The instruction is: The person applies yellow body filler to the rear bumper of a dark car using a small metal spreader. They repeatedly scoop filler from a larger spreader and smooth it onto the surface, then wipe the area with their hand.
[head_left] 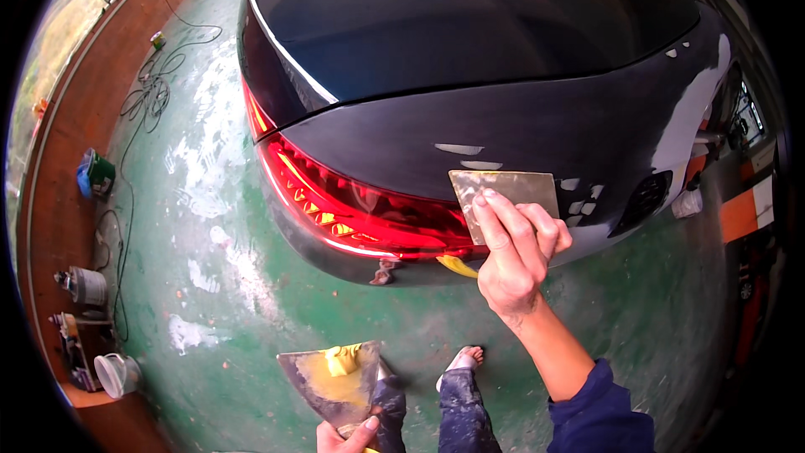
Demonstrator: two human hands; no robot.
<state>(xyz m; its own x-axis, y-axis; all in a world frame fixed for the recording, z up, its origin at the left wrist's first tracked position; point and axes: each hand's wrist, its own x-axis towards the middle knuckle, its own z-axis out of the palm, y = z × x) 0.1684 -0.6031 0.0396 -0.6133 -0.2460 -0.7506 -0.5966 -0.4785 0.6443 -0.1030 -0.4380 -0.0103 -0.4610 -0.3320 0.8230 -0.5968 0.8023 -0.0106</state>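
While the dark car (503, 122) is kinda blotched near its red taillight (356, 210), a smeared, flared scraper (314, 379) is pinched below by the left hand (348, 439), a scuffed rectangular spreader (520, 184) is gripped at the taillight's right end by the right hand (516, 264), and yellow putty (342, 361) is blobbed on the scraper.
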